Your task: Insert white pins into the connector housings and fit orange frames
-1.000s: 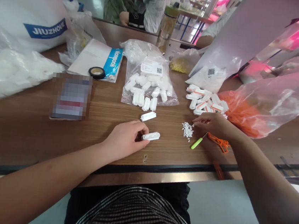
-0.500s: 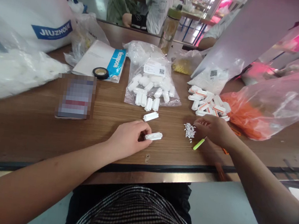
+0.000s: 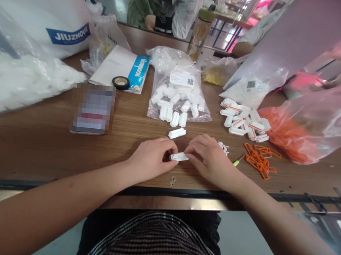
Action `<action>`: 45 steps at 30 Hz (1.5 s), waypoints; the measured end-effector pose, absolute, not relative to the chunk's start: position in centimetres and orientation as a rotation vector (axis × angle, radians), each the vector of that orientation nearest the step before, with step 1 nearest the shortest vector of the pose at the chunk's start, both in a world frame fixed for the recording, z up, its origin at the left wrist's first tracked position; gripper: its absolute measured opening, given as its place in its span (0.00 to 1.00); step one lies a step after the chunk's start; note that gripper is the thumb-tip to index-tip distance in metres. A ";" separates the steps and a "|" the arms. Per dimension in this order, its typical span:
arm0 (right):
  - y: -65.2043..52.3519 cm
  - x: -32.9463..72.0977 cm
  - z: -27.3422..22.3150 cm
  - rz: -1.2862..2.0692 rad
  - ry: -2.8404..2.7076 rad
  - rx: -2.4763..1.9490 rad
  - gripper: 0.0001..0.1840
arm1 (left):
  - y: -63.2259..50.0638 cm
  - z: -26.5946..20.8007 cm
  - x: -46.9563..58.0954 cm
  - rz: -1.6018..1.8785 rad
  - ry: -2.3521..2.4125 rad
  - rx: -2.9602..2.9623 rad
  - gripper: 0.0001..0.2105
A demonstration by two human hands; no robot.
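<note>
A brown wood-grain counter (image 3: pixel 128 123) with a black strip along its near edge carries everything. At its far left corner stands a large white bag with a blue label (image 3: pixel 39 12); toward the right edge slumps a clear plastic bag of orange parts (image 3: pixel 295 128). Midway along, nearer the far edge, lies a clear plastic bag of white ribbed blocks (image 3: pixel 177 89), with a white paper notebook with a blue band (image 3: pixel 116 67) to its left. The left hand (image 3: pixel 153 156) and the right hand (image 3: pixel 211 162) meet near the middle of the near edge. The left fingers are clamped on the left end of a small white plastic block dotted with holes; the right fingers bunch at its right end, and whether they pinch anything cannot be told. Beyond the right hand is a heap of white blocks with orange strips (image 3: pixel 254 125), and nearer the near edge, a tangle of thin orange plastic frames (image 3: pixel 258 158). A yellow-green-handled tool (image 3: pixel 236 163) shows partly behind the right wrist. One loose white block (image 3: pixel 177 133) lies just beyond the held white block (image 3: pixel 180 157). Smallest are tiny white pegs (image 3: pixel 223 147), heaped behind the right hand and partly hidden.
</note>
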State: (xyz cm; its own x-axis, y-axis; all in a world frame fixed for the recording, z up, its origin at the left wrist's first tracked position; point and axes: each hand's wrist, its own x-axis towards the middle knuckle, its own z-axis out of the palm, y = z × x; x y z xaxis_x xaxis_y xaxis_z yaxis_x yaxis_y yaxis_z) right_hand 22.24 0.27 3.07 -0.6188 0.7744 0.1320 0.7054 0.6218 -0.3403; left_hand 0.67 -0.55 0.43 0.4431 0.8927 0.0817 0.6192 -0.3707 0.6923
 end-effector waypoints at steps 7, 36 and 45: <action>-0.3 21.5 3.5 0.009 -2.766 -1.161 0.11 | -0.5 0.3 0.8 0.608 1.272 2.116 0.05; -2.0 21.6 2.3 0.133 -2.508 -1.144 0.13 | -0.7 0.3 0.6 0.612 1.233 2.122 0.03; -1.6 23.8 3.3 0.323 -2.301 -1.125 0.11 | -2.0 1.3 1.4 0.540 1.342 2.140 0.03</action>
State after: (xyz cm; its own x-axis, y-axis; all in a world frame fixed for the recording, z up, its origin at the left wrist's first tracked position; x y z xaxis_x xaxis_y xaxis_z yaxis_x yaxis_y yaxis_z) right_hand 23.82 -1.64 3.29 -0.4963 0.7840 0.3729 0.6510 0.6203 -0.4376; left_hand 1.41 -2.03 1.25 0.4204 0.9063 0.0444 0.6846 -0.3489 0.6400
